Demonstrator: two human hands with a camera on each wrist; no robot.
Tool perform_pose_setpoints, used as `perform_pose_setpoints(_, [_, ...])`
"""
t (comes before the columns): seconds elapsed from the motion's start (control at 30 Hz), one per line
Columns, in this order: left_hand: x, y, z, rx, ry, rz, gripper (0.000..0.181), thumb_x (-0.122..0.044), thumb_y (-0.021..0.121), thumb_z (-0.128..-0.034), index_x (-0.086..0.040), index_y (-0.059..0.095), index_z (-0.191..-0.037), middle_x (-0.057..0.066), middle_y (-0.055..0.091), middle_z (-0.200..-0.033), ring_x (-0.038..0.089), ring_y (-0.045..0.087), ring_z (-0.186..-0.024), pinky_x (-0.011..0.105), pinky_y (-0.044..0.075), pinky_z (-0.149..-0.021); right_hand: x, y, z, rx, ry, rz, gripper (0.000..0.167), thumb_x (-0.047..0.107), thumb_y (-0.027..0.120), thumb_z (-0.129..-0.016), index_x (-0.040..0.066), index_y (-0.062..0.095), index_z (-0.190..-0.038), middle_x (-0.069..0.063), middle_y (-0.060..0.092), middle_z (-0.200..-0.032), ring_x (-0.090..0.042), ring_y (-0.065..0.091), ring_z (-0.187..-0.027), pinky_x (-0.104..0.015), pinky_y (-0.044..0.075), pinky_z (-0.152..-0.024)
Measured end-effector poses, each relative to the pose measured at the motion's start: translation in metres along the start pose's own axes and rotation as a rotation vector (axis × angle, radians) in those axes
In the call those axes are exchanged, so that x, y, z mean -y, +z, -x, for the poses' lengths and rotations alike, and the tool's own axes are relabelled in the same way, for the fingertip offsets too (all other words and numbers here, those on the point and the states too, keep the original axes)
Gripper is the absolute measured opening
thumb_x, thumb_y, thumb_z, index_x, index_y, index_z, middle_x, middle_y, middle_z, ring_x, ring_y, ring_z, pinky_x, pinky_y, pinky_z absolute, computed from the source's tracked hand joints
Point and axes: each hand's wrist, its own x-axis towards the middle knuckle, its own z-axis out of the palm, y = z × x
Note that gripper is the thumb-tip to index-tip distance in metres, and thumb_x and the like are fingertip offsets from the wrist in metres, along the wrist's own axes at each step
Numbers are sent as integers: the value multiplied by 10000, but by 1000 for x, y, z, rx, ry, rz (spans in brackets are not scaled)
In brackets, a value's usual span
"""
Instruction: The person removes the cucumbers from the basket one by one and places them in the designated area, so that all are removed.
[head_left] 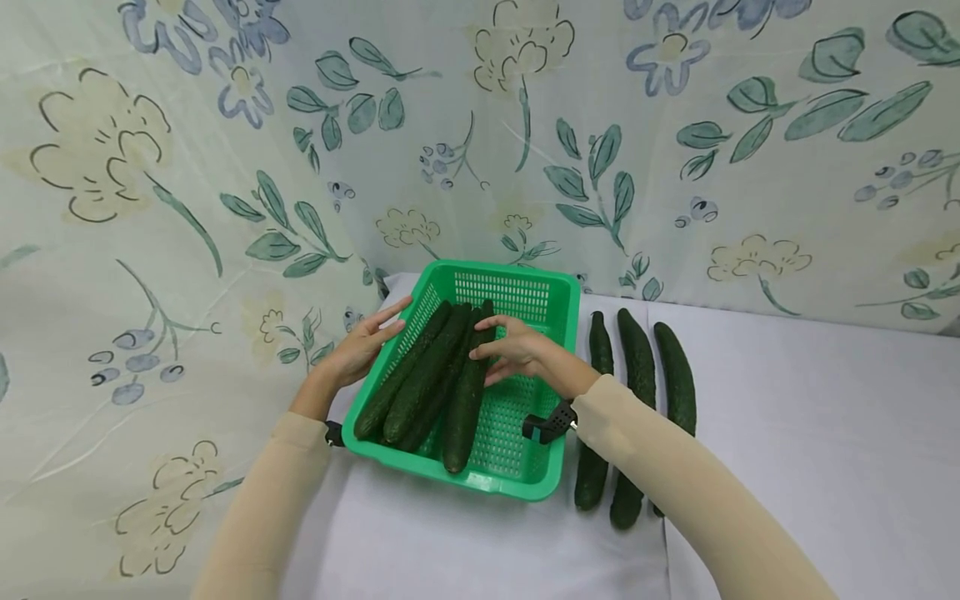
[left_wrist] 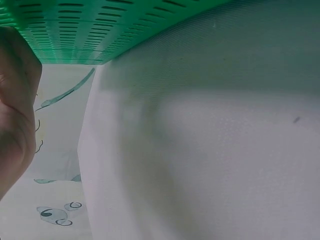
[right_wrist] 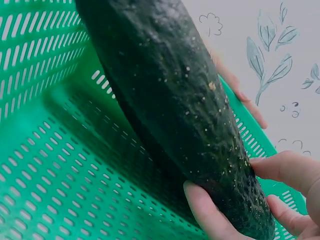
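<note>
A green plastic basket (head_left: pixel 510 487) with slotted walls holds several dark green cucumbers lying side by side on its left. My right hand (head_left: pixel 517 346) reaches inside and grips the rightmost cucumber (head_left: pixel 465 408) near its far end, thumb on one side and fingers on the other. In the right wrist view this cucumber (right_wrist: pixel 165 100) slants over the slotted basket floor, its bumpy skin close to the camera. At the basket's left rim, my left hand (head_left: pixel 358 350) holds the edge. The left wrist view shows part of that hand (left_wrist: pixel 15 100) beside the basket wall (left_wrist: pixel 90 25).
Three more cucumbers lie lengthwise right of the basket: one nearest it (head_left: pixel 592 479), a middle one (head_left: pixel 637 358) and an outer one (head_left: pixel 677 375). My right forearm crosses above them. White cloth (head_left: pixel 810 433) covers the table. Floral fabric (head_left: pixel 450 125) hangs behind and to the left.
</note>
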Motion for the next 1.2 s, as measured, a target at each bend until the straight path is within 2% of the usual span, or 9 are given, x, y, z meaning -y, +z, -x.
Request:
perform_pose_setpoints(0.13, [-2, 1, 1, -8, -11, 1, 524, -190, 377, -1108, -235, 233, -1610, 105, 235, -1625, 217, 549, -1265, 342, 538, -932, 4, -2, 5, -3, -13, -5, 663, -27, 673, -928, 91, 378, -1510, -266, 425, -1393, -381, 686, -778, -505, 582, -796])
perform_pose_setpoints(0.4, [-4, 2, 1, -17, -10, -32, 525, -205, 386, -1107, -238, 235, -1609, 17, 161, -1650, 259, 475, -1338, 331, 520, -959, 14, -10, 18, -15, -66, -25, 643, -22, 667, -939, 116, 409, -1511, -241, 440, -1395, -304, 689, -697, -535, 563, -827])
perform_pose_setpoints(0.6, [-5, 4, 1, -22, -16, -17, 526, -210, 398, -1104, -249, 247, -1606, 59, 220, -1633, 231, 525, -1290, 346, 529, -949, 19, -16, 30, -31, -110, -34, 653, -32, 671, -933, 120, 412, -1512, -235, 415, -1423, -280, 671, -652, -535, 569, -819])
perform_pose_setpoints(0.83, [-3, 3, 1, -28, -24, -26, 528, -231, 409, -1101, -264, 252, -1604, 53, 219, -1633, 269, 478, -1334, 351, 520, -964, 23, -25, 48, -53, -149, -36, 654, -35, 678, -926, 143, 423, -1501, -264, 518, -1274, -279, 660, -652, -508, 585, -785])
perform_pose_setpoints(1.03, [-3, 3, 1, -17, -18, 4, 526, -213, 399, -1102, -266, 251, -1604, 127, 298, -1599, 236, 540, -1279, 367, 528, -953, 23, -35, 63, -68, -195, -36, 646, -27, 667, -933, 140, 411, -1502, -269, 458, -1333, -292, 653, -696, -480, 591, -774])
perform_pose_setpoints(1.2, [-3, 3, 0, -17, -20, 13, 526, -198, 396, -1103, -257, 249, -1605, 149, 304, -1593, 216, 560, -1252, 360, 535, -940, 21, -43, 71, -79, -215, -25, 661, -10, 678, -932, 120, 393, -1514, -277, 478, -1307, -288, 658, -704, -436, 599, -737])
